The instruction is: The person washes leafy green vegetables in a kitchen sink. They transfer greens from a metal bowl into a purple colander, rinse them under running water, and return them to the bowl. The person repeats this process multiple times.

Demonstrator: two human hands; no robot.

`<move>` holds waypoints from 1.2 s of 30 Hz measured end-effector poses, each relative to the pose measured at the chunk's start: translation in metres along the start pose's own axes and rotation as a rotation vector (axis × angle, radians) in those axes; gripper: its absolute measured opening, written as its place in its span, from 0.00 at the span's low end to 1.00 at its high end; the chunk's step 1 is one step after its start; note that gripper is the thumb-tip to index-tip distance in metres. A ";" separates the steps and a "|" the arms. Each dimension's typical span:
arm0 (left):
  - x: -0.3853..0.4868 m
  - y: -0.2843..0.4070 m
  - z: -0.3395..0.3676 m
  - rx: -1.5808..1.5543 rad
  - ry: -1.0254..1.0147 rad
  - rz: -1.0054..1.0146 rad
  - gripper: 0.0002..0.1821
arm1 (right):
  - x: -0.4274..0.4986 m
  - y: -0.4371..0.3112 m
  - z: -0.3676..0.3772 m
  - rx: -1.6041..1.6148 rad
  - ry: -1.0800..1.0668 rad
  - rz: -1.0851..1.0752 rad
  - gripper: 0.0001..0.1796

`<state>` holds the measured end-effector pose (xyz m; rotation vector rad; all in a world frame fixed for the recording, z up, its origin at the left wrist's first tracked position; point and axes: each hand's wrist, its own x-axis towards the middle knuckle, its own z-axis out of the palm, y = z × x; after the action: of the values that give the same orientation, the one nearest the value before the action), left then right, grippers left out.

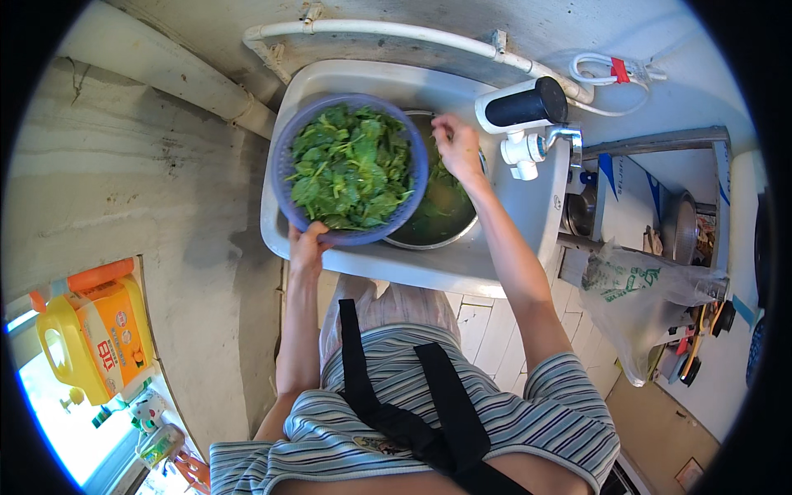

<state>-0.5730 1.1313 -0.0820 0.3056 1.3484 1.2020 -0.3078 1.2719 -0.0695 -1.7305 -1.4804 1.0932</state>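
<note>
My left hand [307, 247] grips the near rim of a purple plastic colander [422, 179], thumb over the edge. Wet leafy greens [352, 164] fill the colander, which is held over the left part of a white sink [396, 267]. Beside it and partly hidden under it is a round metal basin [427, 246] of cloudy water with some green leaves [447, 185] in it. Above the basin's far right side is my right hand [458, 145], its fingers curled together. Whether anything small is between those fingertips cannot be made out.
A faucet with a white and black water heater [523, 108] stands at the sink's right. White pipe [396, 28] runs along the wall behind. To the right hangs a clear plastic bag [637, 303] by a shelf with pans. A yellow detergent jug [93, 340] is at lower left.
</note>
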 end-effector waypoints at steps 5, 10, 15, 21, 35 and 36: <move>-0.013 0.016 -0.023 -0.030 0.049 0.049 0.29 | -0.003 0.098 0.021 -0.825 -0.129 0.056 0.33; -0.021 0.024 -0.031 -0.089 0.073 0.051 0.28 | -0.018 0.126 0.031 -0.512 -0.459 0.338 0.40; -0.022 0.025 -0.032 -0.114 0.086 0.070 0.25 | -0.038 0.118 0.058 -0.287 -0.617 0.318 0.39; -0.022 0.026 -0.033 -0.115 0.105 0.056 0.24 | -0.061 0.121 0.096 -0.119 -0.840 0.277 0.35; -0.009 0.008 -0.010 -0.014 -0.028 -0.046 0.30 | -0.048 -0.003 -0.006 0.010 0.225 -0.079 0.09; -0.009 0.006 -0.006 -0.001 -0.028 -0.042 0.30 | -0.051 -0.022 -0.007 -0.004 0.271 -0.202 0.08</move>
<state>-0.5786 1.1244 -0.0745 0.2913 1.3235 1.1590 -0.3137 1.2264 -0.0370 -1.6181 -1.4478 0.7215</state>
